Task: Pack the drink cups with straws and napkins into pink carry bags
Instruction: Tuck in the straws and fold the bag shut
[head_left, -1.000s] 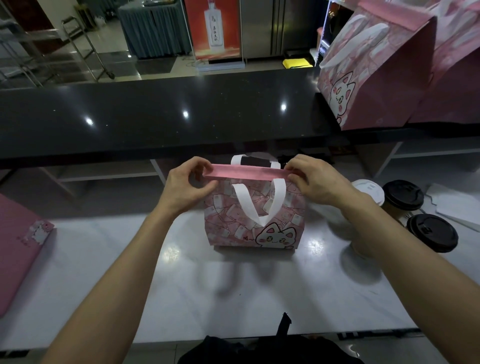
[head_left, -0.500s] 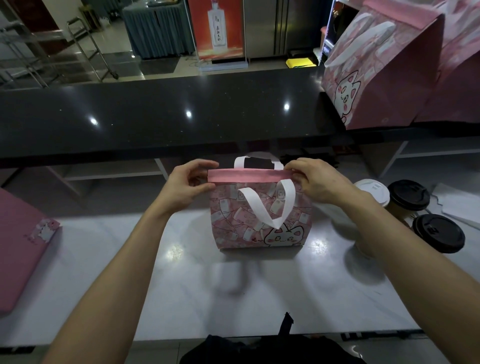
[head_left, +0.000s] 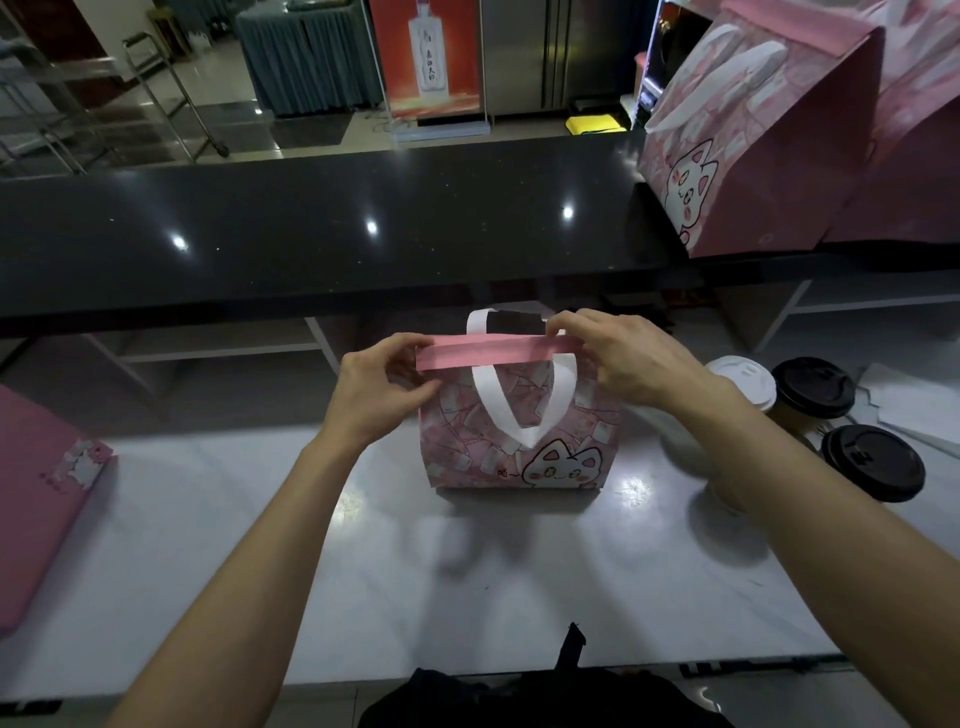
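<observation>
A small pink carry bag (head_left: 519, 441) with a cartoon cat and white handles stands upright on the white worktop (head_left: 467, 571), its top folded over into a plain pink band. My left hand (head_left: 384, 384) pinches the left end of that band. My right hand (head_left: 628, 364) pinches the right end. To the right of the bag stand three lidded drink cups: one with a white lid (head_left: 740, 382) and two with black lids (head_left: 813, 387) (head_left: 872, 462). The bag's contents are hidden.
Two closed pink bags (head_left: 769, 145) sit on the raised black counter (head_left: 311, 234) at the back right. Flat pink bags (head_left: 41, 499) lie at the left edge of the worktop. White paper (head_left: 919, 410) lies at the far right.
The bag has shifted slightly to the right on the worktop. Both hands have kept their hold on the folded top band.
</observation>
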